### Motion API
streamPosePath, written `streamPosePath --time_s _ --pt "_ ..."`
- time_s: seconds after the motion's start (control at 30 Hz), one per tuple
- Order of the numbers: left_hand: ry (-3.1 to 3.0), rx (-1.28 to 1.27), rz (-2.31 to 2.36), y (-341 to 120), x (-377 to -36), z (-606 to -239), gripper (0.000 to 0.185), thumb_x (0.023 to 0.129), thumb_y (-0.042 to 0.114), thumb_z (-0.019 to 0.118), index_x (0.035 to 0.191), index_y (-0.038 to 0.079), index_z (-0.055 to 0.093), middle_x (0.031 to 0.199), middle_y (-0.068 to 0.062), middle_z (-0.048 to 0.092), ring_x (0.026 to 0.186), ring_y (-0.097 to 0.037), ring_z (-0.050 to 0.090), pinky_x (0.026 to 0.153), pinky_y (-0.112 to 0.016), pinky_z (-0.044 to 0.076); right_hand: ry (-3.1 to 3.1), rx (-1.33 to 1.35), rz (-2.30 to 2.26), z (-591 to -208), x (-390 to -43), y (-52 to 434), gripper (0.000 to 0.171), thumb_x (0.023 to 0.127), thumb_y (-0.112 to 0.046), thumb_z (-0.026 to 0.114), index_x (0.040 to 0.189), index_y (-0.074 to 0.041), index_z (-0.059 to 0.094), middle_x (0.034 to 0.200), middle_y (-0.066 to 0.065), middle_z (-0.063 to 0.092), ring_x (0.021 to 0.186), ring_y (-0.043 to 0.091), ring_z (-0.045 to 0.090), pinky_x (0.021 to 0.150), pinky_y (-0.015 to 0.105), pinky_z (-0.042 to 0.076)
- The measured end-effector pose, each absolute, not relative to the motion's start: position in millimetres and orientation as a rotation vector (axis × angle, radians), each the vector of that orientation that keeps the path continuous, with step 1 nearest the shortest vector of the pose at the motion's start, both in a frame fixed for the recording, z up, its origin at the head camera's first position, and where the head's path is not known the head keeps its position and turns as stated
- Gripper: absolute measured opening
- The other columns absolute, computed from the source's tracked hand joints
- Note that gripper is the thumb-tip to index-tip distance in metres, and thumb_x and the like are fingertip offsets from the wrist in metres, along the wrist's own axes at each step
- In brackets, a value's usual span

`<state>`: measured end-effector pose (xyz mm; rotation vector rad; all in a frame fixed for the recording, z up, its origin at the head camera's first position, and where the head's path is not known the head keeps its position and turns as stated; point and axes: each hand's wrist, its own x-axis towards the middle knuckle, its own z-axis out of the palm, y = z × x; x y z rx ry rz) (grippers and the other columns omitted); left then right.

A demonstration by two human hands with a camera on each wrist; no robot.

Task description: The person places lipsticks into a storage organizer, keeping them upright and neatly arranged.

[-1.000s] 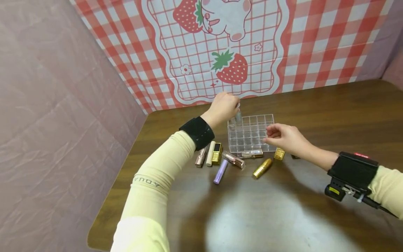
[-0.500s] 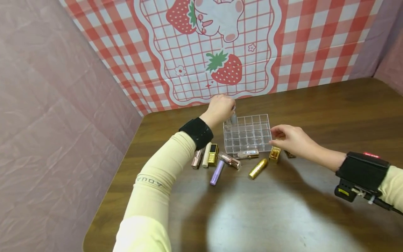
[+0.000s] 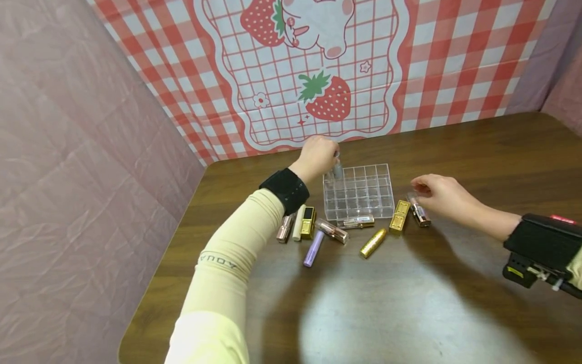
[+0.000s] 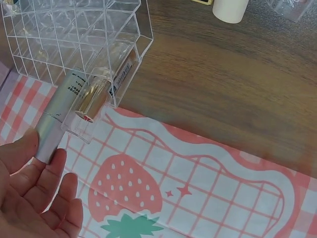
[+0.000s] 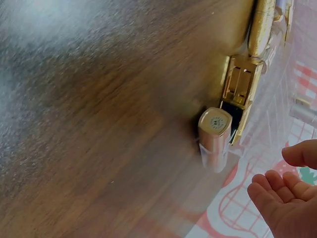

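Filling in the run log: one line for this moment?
left hand: holds silver tube in clear organizer | right hand: open near rose-gold lipstick

We see a dark brown wooden table with a rounded near-left corner and a broad pale patch of light glaring off its top. Behind it hangs a red-and-white checked cloth printed with strawberries, a small flower and a white cartoon figure inside a wavy border. To the left, we face a wall of creased pinkish-mauve sheeting, which also shows at the far right.
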<state>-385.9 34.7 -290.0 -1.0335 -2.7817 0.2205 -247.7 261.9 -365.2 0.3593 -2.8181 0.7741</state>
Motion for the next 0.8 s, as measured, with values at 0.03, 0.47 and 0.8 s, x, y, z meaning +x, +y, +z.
streamPosePath --time_s 0.03,0.47,0.8 --pt "-2.79 -1.03 0.215 34.7 -386.0 -290.1 0.016 0.087 0.028 0.06 0.092 0.014 0.068 0.091 0.004 0.068 0.088 -0.014 0.061 0.082 -0.029 0.044 -2.82 0.359 0.762 -366.2 -248.1 263.1 0.032 0.079 0.0 0.058 0.107 0.016 0.056 0.098 0.028 0.06 0.089 0.038 0.059 0.077 0.048 0.047" --pt "-2.877 -1.018 0.12 36.7 -387.4 -290.0 0.02 0.083 0.028 0.066 0.097 0.014 0.07 0.096 0.003 0.068 0.088 -0.012 0.062 0.076 -0.026 0.048 -2.909 0.339 0.713 -371.2 -251.4 268.5 0.033 0.079 -0.001 0.055 0.107 0.018 0.054 0.097 0.03 0.06 0.089 0.038 0.058 0.075 0.049 0.046" --pt "-2.906 -1.018 0.071 34.7 -388.8 -293.0 0.016 0.084 0.028 0.065 0.091 0.014 0.069 0.093 0.003 0.067 0.083 -0.01 0.06 0.068 -0.026 0.047 -2.948 0.335 0.71 -369.0 -251.9 267.1 0.035 0.078 0.001 0.054 0.107 0.02 0.052 0.097 0.031 0.058 0.09 0.039 0.057 0.075 0.05 0.046"
